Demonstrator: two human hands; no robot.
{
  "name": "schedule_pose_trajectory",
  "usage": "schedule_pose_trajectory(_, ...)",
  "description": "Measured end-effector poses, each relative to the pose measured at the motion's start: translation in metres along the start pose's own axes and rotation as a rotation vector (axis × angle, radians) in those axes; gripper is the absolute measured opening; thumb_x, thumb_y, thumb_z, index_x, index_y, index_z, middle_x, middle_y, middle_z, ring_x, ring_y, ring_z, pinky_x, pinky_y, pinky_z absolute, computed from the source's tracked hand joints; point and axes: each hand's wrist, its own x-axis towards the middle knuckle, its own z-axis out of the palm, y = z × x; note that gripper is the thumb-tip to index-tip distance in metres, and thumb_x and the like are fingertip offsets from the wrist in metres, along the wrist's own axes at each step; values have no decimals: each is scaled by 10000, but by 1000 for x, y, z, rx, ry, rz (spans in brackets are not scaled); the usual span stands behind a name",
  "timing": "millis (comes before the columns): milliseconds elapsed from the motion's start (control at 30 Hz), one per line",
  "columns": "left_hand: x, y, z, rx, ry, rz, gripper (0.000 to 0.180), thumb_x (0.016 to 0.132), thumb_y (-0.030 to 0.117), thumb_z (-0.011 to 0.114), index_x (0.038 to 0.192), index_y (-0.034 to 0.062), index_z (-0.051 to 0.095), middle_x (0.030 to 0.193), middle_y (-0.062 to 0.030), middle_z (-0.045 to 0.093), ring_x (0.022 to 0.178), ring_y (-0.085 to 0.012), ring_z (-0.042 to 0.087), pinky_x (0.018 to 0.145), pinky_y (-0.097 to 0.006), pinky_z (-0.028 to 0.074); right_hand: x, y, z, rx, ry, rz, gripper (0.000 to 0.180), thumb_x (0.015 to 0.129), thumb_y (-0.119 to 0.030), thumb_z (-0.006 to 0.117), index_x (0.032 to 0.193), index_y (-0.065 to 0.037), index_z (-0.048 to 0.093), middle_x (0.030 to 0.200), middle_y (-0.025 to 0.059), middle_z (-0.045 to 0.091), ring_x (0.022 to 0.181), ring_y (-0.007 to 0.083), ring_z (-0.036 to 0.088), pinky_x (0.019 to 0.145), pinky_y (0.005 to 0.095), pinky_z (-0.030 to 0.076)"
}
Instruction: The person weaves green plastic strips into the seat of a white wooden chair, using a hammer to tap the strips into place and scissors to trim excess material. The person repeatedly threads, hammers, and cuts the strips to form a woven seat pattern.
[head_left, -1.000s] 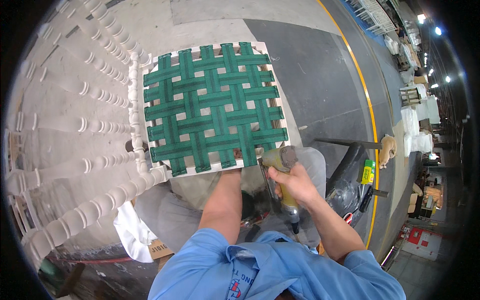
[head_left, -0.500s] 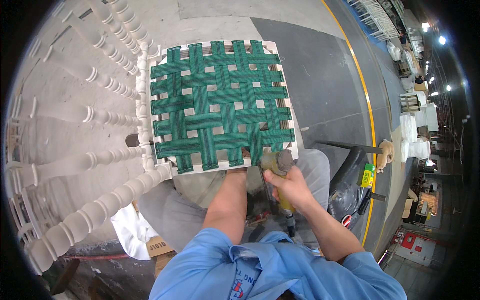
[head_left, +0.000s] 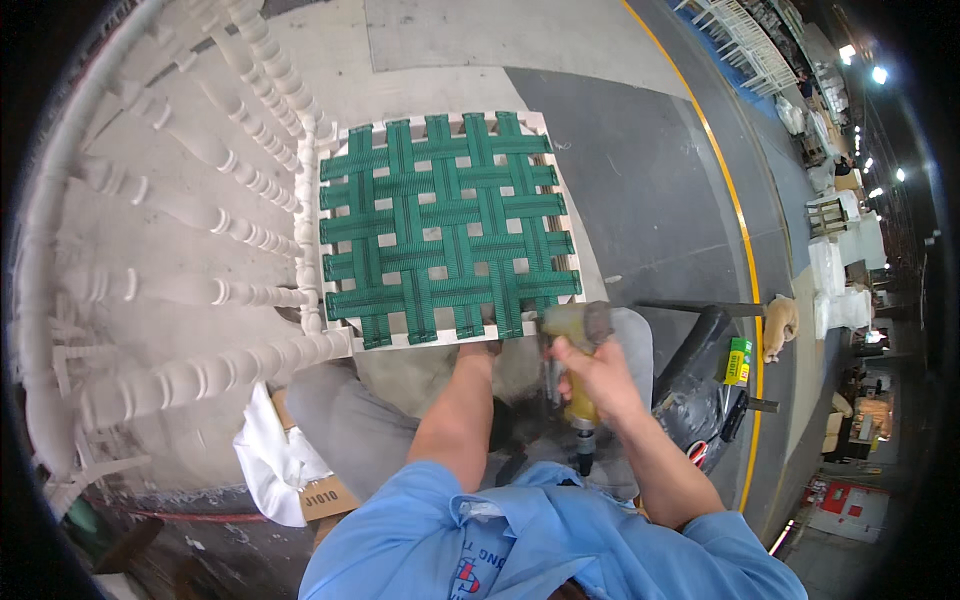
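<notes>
In front of me is a white chair whose seat carries woven green webbing [head_left: 440, 215]. Wooden edges of the seat frame [head_left: 415, 341] show around the straps. My right hand [head_left: 603, 378] is wrapped around the handle of a yellow staple gun [head_left: 572, 322], its head by the seat's near right corner. Motion smears the tool a little, and I cannot tell whether it touches the frame. My left hand [head_left: 480, 348] reaches under the near edge of the seat; the frame and webbing hide its fingers.
The chair's turned white spindles [head_left: 190, 205] extend to the left. By my right leg sit a black padded surface [head_left: 690, 375], a green-yellow box [head_left: 738, 361] and red-handled scissors [head_left: 697, 454]. Cardboard [head_left: 328, 497] and white cloth [head_left: 280, 460] lie at lower left.
The staple gun and my right hand have shifted slightly right, off the end of the rightmost near strap. The chair sits slightly lower in view. My left hand stays under the seat.
</notes>
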Motion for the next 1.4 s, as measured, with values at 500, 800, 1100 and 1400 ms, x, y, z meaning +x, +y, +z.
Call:
schedule_pose_trajectory(500,-157,13,5,1927,-317,-118,247,926,200,664,1105,41,726,1098,-69,714,1027,-163,618,901,-314,477,-33,22,-75,121,-6,-75,329,985,-288,695,1159,-26,599,1008,72,654,529,135,572,449,283,468)
schedule_pose_trajectory(800,-167,27,117,1109,-371,-179,249,1007,200,595,1232,98,564,1111,-172,738,939,-193,709,814,-303,575,0,14,-30,18,-160,-14,293,974,-276,710,1120,-44,606,837,18,623,504,117,552,437,279,453)
schedule_pose_trajectory(1100,-106,41,150,1445,-425,-83,247,1010,119,594,1251,76,557,1065,-147,740,894,-151,700,744,-277,583,26,15,-6,-66,-150,38,314,977,-282,697,1133,-34,584,835,24,611,515,120,558,437,287,453)
schedule_pose_trajectory(1400,-89,54,148,1404,-465,-134,249,1018,132,591,1259,73,575,1030,-128,742,880,-146,690,716,-276,578,30,15,5,-145,-88,60,344,964,-302,716,1140,-35,589,788,13,603,504,115,551,440,291,457)
